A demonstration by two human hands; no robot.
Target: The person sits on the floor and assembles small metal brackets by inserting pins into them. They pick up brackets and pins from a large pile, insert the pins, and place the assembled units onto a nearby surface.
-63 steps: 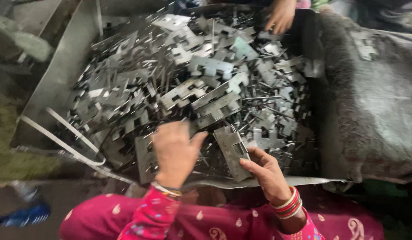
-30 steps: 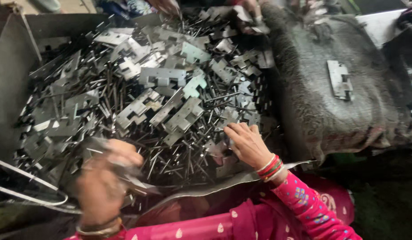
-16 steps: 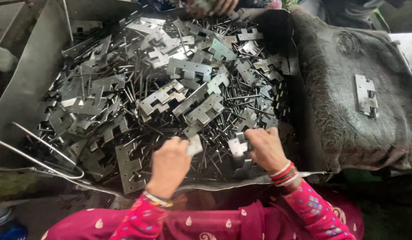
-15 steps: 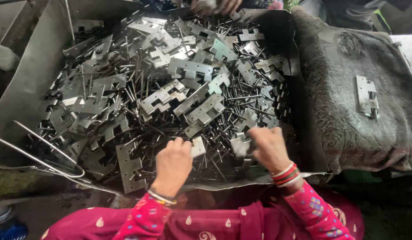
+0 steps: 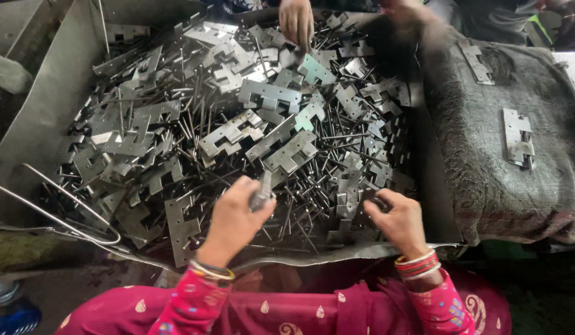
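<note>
While the left hand [image 5: 238, 214] is clenched round a small metal piece [image 5: 261, 197], a hinge plate [image 5: 352, 205] is gripped by the right hand [image 5: 396, 218] — stiff, sharp-edged, likely best pinched at its flat edges — atop the tray's [image 5: 45, 118] pile.

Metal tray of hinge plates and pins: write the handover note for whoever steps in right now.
Left hand: closed on a small metal piece, raised just above the pile.
Right hand: down in the pile, fingers on a dark part I cannot identify.
Parts: loose hinge plates and thin pins heaped in the metal tray.
Done: two plates lie on the grey cloth to the right; the nearer is a joined hinge.
Left: most of the heap is unsorted.
Another person's hand works the far edge.
</note>
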